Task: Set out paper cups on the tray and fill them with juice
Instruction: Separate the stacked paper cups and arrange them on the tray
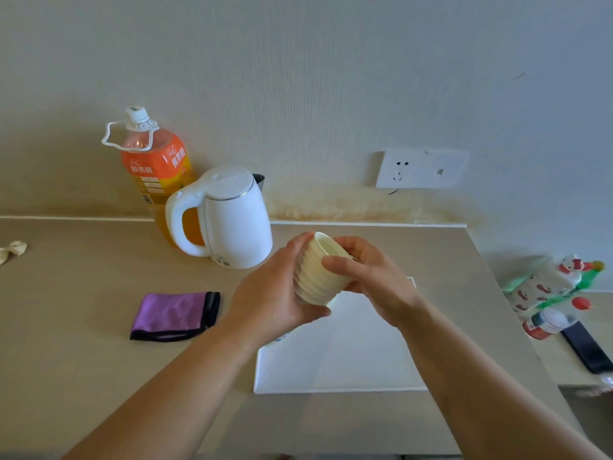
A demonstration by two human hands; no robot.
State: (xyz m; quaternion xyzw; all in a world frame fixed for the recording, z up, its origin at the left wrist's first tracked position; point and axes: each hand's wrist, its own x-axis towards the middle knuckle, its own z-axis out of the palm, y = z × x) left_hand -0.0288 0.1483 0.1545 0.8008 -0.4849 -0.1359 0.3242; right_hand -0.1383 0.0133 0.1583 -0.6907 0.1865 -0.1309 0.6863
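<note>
Two bare forearms enter from the bottom edge and meet above the tray (348,366), a flat white rectangle lying on the counter (83,310). The left hand (275,293) wraps the side of the stack of paper cups (316,280). The right hand (374,283) grips the top cup near its rim, thumb across the front. Both hands are therefore closed on the stack, which is held tilted in the air over the far part of the tray, clear of its surface. No cup is seen standing on the tray, so separation of the first cup is judged to be the step in hand. Possible faults:

- Nested cups may cling, so two come away as one.
- A hard squeeze may crease the thin wall.
- A sharp pull may send the stack onto the counter.
- The kettle (229,220) stands in front of the capped juice bottle (152,167), so a careless reach for the bottle may knock it.

Count: one stack, with several rims showing but the exact number unreadable; one tray; one bottle; one kettle; one purple cloth (175,315); two hands
</note>
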